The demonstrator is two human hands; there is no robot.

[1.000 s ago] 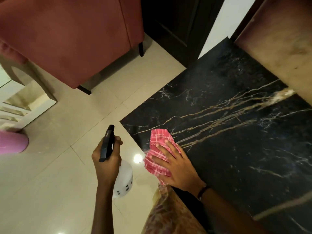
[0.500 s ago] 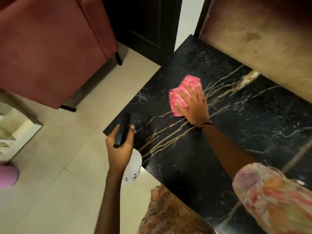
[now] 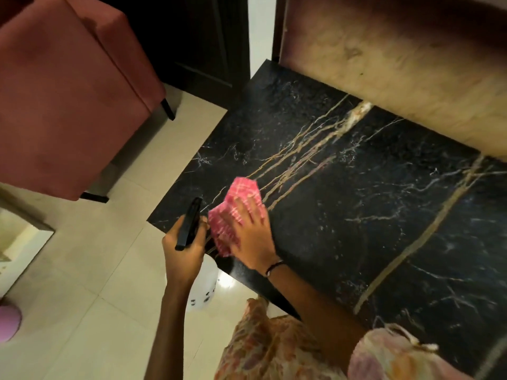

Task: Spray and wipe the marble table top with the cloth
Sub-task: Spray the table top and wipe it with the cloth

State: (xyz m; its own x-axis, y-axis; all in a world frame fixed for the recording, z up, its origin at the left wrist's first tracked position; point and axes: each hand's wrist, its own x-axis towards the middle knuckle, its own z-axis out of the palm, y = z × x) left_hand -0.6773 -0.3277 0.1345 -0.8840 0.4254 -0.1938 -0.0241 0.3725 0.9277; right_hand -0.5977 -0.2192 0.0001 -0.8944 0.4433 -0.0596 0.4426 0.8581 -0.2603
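Observation:
The black marble table top (image 3: 343,204) with gold veins fills the right half of the view. A pink checked cloth (image 3: 241,193) lies near its front left corner. My right hand (image 3: 252,237) presses flat on the cloth with fingers spread. My left hand (image 3: 183,248) grips a spray bottle just off the table's left edge. The bottle's black trigger head (image 3: 189,223) sticks up above my fist, and its white body (image 3: 204,286) hangs below, partly hidden by my wrist.
A red upholstered chair (image 3: 71,100) stands on the cream tiled floor (image 3: 82,283) to the left. A beige marble surface (image 3: 397,67) overhangs the table's far side. A pink object (image 3: 8,320) sits at the lower left edge. Dark cabinetry is behind.
My right hand has slid the cloth back from the middle of the table toward the front left corner, close to the spray bottle. The left hand keeps gripping the bottle.

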